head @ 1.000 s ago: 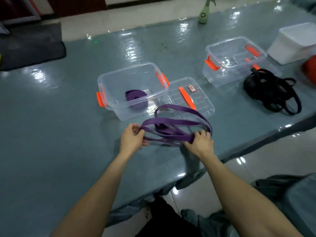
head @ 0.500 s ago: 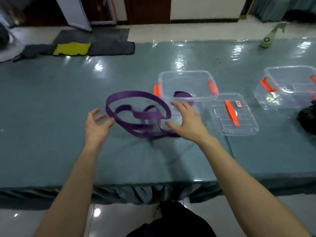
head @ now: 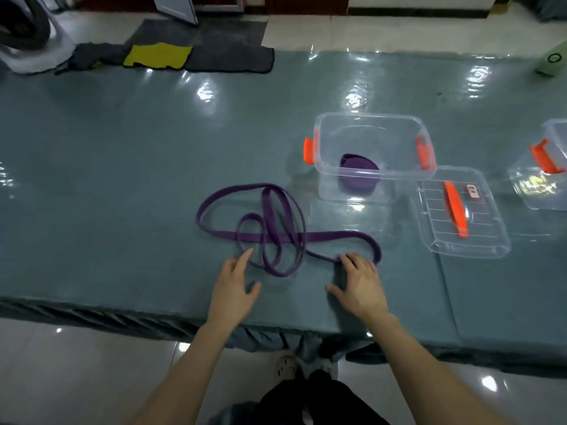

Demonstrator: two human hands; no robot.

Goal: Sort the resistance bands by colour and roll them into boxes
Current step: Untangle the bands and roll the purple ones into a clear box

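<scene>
A long purple resistance band point(head: 270, 234) lies in loose tangled loops on the teal table. My left hand point(head: 234, 286) rests flat just below the loops, fingers spread, its fingertip at the band's edge. My right hand point(head: 360, 286) lies flat at the band's right loop, fingertips touching the strap, not gripping it. A rolled purple band point(head: 359, 174) sits inside a clear box point(head: 371, 125) with orange latches, up and right of the loops.
The box's clear lid point(head: 460, 240) with an orange handle lies to its right. A second clear box point(head: 543, 176) stands at the right edge. A pale green bottle point(head: 552, 61) is at the far right. Cloths point(head: 159, 55) lie on the floor beyond.
The band was held up between both hands and now lies spread on the table, farther left of the box. Both hands have let go and rest flat near it.
</scene>
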